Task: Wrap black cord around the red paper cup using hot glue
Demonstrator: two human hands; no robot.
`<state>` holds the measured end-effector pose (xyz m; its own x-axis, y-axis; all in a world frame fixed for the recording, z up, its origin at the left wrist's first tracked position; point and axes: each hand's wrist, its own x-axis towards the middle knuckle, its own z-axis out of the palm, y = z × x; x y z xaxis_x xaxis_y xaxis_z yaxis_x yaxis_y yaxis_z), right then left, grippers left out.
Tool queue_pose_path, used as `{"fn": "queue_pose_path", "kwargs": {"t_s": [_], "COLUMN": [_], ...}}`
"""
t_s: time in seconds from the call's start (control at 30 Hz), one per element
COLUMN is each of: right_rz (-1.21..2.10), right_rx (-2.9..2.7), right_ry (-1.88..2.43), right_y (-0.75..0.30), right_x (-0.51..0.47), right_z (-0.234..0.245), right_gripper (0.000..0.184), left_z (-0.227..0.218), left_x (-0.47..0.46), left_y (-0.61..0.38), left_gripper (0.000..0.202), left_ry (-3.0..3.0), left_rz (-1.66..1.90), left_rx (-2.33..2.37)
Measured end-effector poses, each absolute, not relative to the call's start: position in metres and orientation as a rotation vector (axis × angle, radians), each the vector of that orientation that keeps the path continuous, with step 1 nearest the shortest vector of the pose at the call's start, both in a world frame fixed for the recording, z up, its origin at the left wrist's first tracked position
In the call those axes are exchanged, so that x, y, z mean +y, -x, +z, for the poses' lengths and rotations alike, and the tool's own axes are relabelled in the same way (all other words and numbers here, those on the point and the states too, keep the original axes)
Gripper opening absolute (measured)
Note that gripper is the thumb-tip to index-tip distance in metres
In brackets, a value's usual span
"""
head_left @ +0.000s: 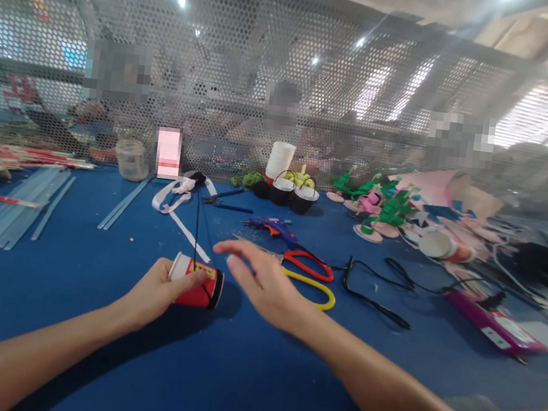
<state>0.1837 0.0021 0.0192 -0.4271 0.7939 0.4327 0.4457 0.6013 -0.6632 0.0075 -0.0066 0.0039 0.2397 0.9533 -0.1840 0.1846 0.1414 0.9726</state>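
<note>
My left hand (158,288) is wrapped around a red paper cup (197,297) lying on its side, its white rim to the left and a black band around its right end. A thin black cord (198,217) stretches from the cup toward a dark bundle farther back. My right hand (265,284) hovers just right of the cup with fingers extended, apparently holding nothing. Partly behind that hand lie scissors (311,264) with red and yellow handles. Beyond them rests a blue glue gun (276,229). White ribbon (166,200) curls behind the cup, near blue-handled pliers (234,208).
Translucent glue sticks (21,210) and a clear jar (131,160) are at left. Black-wrapped cups (304,201) and stacked white cups (280,160) stand along the perforated metal screen (225,114). Green paper decorations (395,209) and a purple power strip (495,323) with cables lie right.
</note>
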Motion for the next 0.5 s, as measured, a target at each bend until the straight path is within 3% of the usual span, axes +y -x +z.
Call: {"fn": "queue_pose_path", "kwargs": {"t_s": [0.17, 0.27, 0.5], "right_rz": [0.193, 0.237, 0.273], "right_rx": [-1.974, -2.014, -2.017], "right_ry": [1.809, 1.993, 2.122], "right_y": [-0.227, -0.244, -0.240], "right_x": [0.059, 0.087, 0.114], "right_z": [0.031, 0.023, -0.005], "right_gripper": [0.030, 0.019, 0.027], "left_z": [0.004, 0.004, 0.002], "left_x": [-0.007, -0.006, -0.006], "left_y": [-0.007, -0.007, -0.005], "left_gripper": [0.030, 0.032, 0.032], "left_ry": [-1.301, -1.334, -1.433], "left_rz": [0.787, 0.771, 0.757], "left_rx": [1.242, 1.257, 1.258]}}
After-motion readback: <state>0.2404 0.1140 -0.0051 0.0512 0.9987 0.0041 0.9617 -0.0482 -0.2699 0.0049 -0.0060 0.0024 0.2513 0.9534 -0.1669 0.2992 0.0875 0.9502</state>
